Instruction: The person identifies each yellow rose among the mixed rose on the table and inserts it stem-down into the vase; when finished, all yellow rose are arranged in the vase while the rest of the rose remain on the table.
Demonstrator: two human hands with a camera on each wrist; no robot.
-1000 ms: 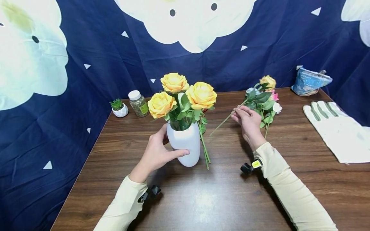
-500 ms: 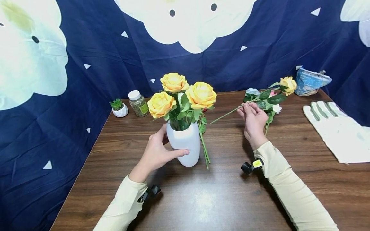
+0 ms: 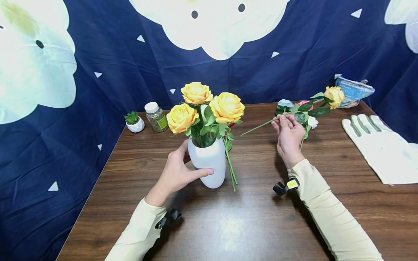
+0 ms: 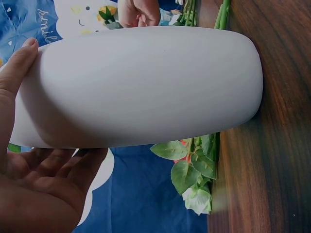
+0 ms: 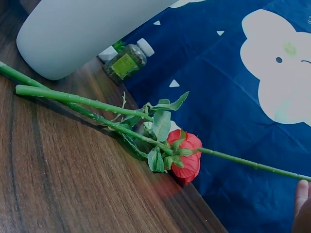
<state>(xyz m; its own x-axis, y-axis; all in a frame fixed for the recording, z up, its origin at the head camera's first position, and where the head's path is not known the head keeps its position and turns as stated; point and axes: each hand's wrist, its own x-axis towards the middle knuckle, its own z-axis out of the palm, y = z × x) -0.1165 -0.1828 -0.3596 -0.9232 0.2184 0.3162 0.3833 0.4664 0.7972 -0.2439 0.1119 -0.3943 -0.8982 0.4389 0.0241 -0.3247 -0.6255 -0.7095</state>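
My left hand (image 3: 174, 170) grips a white vase (image 3: 212, 165) from its left side, the thumb across the front. In the left wrist view the fingers lie around the vase (image 4: 146, 87) near its mouth. Several yellow roses (image 3: 227, 107) with green leaves stand in it. Off to the right, my right hand (image 3: 289, 137) pinches the stem of another yellow rose (image 3: 334, 97) between thumb and fingers. That rose is tilted, its bloom up to the right and its bare stem end pointing left toward the vase. The right wrist view shows this stem (image 5: 252, 165) and one fingertip.
A red rose (image 5: 187, 160) and green stems (image 3: 231, 166) lie right beside the vase. Blue (image 3: 285, 103), pink and white flowers (image 3: 312, 122) lie behind my right hand. A jar (image 3: 157, 117), small potted succulent (image 3: 135, 122), blue pouch (image 3: 352, 90) and white gloves (image 3: 382, 152) sit around.
My right hand has shifted slightly right and turned the yellow rose, so its bloom swung right, toward the pouch, and its stem end rose. The left hand and vase have stayed put.
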